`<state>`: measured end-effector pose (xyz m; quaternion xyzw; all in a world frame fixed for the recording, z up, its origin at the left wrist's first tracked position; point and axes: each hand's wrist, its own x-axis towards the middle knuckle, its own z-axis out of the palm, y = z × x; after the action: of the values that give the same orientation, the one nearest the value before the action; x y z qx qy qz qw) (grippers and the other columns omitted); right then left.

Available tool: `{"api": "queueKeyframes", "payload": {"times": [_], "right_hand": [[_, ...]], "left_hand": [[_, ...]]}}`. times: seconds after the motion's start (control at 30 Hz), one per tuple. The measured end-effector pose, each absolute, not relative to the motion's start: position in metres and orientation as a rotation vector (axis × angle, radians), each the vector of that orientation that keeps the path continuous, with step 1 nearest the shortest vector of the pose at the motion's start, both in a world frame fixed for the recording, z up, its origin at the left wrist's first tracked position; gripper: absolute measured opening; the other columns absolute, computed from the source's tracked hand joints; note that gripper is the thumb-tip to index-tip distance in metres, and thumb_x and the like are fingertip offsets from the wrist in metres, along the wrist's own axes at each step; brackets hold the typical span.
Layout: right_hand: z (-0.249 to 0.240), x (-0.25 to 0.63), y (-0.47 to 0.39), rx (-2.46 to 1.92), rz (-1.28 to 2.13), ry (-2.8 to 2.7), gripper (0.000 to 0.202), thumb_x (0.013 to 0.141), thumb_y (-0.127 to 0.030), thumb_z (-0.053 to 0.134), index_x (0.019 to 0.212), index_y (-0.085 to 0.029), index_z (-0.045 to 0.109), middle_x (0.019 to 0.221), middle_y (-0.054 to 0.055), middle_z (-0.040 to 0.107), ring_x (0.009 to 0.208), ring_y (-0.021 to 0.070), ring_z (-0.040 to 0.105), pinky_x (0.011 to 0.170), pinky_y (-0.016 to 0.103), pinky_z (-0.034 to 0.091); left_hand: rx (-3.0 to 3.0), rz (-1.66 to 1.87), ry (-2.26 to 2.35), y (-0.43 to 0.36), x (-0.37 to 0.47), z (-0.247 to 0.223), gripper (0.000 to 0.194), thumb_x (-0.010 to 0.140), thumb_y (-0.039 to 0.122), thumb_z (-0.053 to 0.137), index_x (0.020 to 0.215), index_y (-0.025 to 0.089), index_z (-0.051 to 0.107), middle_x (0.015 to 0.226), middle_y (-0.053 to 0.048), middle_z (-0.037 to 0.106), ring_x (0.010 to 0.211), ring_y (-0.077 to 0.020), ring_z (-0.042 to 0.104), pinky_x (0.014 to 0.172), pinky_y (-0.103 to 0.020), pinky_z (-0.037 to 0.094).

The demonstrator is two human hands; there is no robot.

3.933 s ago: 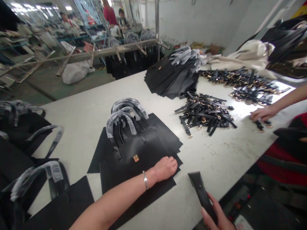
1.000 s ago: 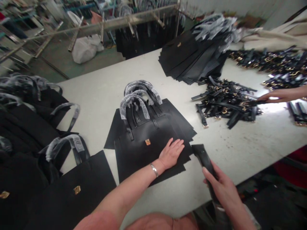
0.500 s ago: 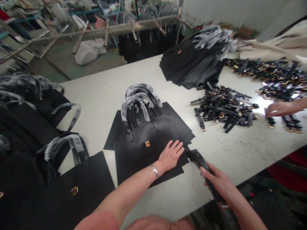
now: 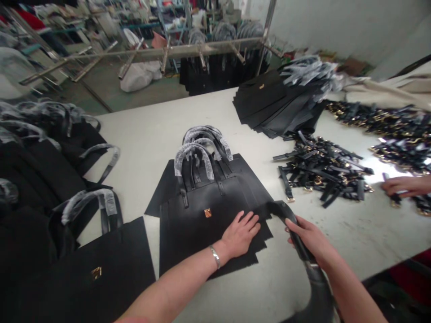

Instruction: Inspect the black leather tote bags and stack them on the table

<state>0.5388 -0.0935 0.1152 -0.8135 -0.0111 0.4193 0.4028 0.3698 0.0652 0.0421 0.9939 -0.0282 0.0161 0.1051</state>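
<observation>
Filling most of what I can see from here, the pale surface [image 4: 144, 128] carries everything, with a metal rack [image 4: 151, 54] beyond its far edge at 12 o'clock. Taking the middle as the clock's centre, a heap of black bags [image 4: 30, 172] spreads at 9 o'clock, and a second stack [image 4: 269, 103] lies at 1 o'clock. Right at the centre is the fanned stack [image 4: 195, 240] being worked on, its layers stepped along the 4 o'clock side. A pile of buckled straps [image 4: 323, 166] lies loose at 2 o'clock, apart from the bags.

The black tool [image 4: 302, 251], whose kind I can't make out, sits in the grasp of the right hand [image 4: 311, 235] at 4 o'clock; its flat tip is at the stack's stepped edge, touching or just short of it, I can't say. The left hand [image 4: 240, 235] grips nothing, spread flat on the top bag. At 3 o'clock a co-worker's hand [image 4: 400, 185] bends over a strap.

I'd judge this stack partway through: wrapped handles and a small gold clasp [image 4: 208, 213] are already on the top bag, while the edges are getting attention. Nothing visible tells me how many layers are finished or left, nor which side heap is done.
</observation>
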Motion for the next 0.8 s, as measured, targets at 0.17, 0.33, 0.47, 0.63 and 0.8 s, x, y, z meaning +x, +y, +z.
{"api": "queueKeyframes", "payload": {"times": [0.17,0.33,0.47,0.63,0.8], "right_hand": [[0.116,0.537,-0.094,-2.038,1.076,-0.01,0.039,0.074,-0.048,0.065,0.099,-0.019,0.062,0.07,0.001,0.065,0.049,0.0171,0.061,0.043,0.027,0.044],[0.12,0.549,-0.088,-2.071,0.869,-0.003,0.047,0.07,-0.052,0.066,0.106,-0.023,0.061,0.066,-0.003,0.062,0.053,0.0165,0.061,0.047,0.026,0.045],[0.135,0.537,-0.107,-2.081,0.883,0.001,0.059,0.067,-0.054,0.069,0.115,-0.021,0.059,0.064,-0.002,0.062,0.055,0.0187,0.061,0.049,0.028,0.047],[0.141,0.499,-0.115,-2.051,1.091,-0.061,0.072,0.067,-0.055,0.068,0.127,-0.018,0.052,0.056,-0.003,0.062,0.05,0.0185,0.056,0.045,0.028,0.041],[0.135,0.481,-0.09,-1.982,1.203,-0.126,0.075,0.067,-0.054,0.067,0.131,-0.017,0.05,0.052,-0.005,0.06,0.048,0.0176,0.055,0.046,0.028,0.043]], "left_hand": [[2.897,0.041,-0.103,0.06,0.367,0.041,0.047,0.092,0.022,0.042,0.139,0.018,0.045,0.153,-0.007,0.034,0.142,-0.0253,0.025,0.117,-0.046,0.012],[2.845,0.032,-0.125,0.051,0.359,0.039,0.046,0.094,0.023,0.04,0.14,0.017,0.043,0.153,-0.006,0.034,0.142,-0.0253,0.026,0.118,-0.044,0.012],[2.793,0.022,-0.112,0.036,0.348,0.04,0.045,0.096,0.025,0.037,0.14,0.017,0.043,0.153,-0.005,0.035,0.143,-0.0241,0.025,0.118,-0.043,0.013],[2.708,0.006,-0.074,-0.005,0.333,0.046,0.046,0.097,0.028,0.035,0.141,0.017,0.041,0.154,-0.004,0.033,0.143,-0.023,0.024,0.119,-0.043,0.016],[2.686,0.108,0.066,-0.009,0.32,0.056,0.043,0.099,0.029,0.035,0.139,0.018,0.044,0.155,-0.004,0.03,0.145,-0.0187,0.02,0.12,-0.039,0.016]]}}
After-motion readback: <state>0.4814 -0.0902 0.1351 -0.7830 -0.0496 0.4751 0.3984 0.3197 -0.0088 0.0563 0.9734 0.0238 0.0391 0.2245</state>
